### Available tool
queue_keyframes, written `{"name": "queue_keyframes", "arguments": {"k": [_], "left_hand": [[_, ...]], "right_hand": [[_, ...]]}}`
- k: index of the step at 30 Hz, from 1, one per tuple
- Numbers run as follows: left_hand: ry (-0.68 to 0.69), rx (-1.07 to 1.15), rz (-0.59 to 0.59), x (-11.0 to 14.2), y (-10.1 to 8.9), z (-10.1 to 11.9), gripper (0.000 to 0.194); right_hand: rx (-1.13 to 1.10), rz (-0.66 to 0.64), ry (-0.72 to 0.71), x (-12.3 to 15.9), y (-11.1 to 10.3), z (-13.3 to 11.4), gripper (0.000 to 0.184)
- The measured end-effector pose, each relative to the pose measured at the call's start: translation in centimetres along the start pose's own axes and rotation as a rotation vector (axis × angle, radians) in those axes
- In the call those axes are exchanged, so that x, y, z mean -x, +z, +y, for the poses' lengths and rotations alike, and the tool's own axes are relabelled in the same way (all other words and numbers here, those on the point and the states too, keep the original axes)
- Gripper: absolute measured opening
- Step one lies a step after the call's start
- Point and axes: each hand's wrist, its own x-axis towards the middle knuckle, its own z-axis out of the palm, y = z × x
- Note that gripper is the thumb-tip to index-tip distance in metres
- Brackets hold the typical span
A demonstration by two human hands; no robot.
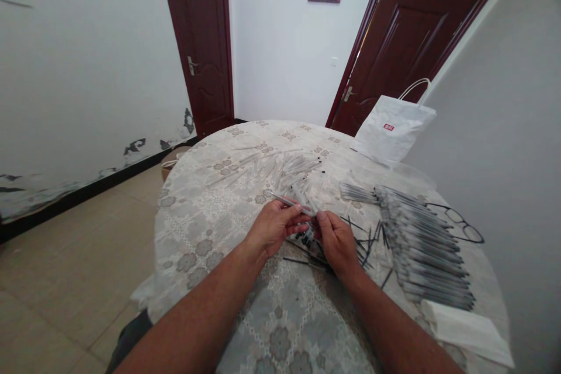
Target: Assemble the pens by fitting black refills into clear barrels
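Observation:
A slim, clear pen barrel lies across the fingers of my left hand, its far tip pointing up and left. My right hand pinches the near end of the pen, thumb against fingers. Just beyond my hands is a loose pile of clear pen tubes, some with black ends. Thin black refills lie scattered beside and beneath my right hand. Small black parts show in the gap below my hands, too blurred to name exactly.
A large stack of pens fills the right side of the round, cloth-covered table. A smaller bundle touches its far end. Black-framed glasses lie at the right, a white paper bag stands behind, and a white packet lies in front.

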Motion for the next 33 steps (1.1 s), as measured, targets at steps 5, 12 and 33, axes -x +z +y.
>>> {"name": "queue_keyframes", "arguments": {"k": [5, 12, 33], "left_hand": [[0.022, 0.001, -0.003, -0.19, -0.32, -0.35, 0.027], [0.008, -0.003, -0.057, -0.32, -0.55, -0.39, 0.027], [0.032, -0.026, -0.029, -0.36, -0.46, 0.06, 0.024]], "right_hand": [[-0.031, 0.040, -0.067, 0.37, 0.07, 0.40, 0.027], [0.085, -0.025, -0.087, 0.22, -0.02, 0.20, 0.033], [-0.023, 0.022, -0.061, 0.30, -0.20, 0.20, 0.025]]}}
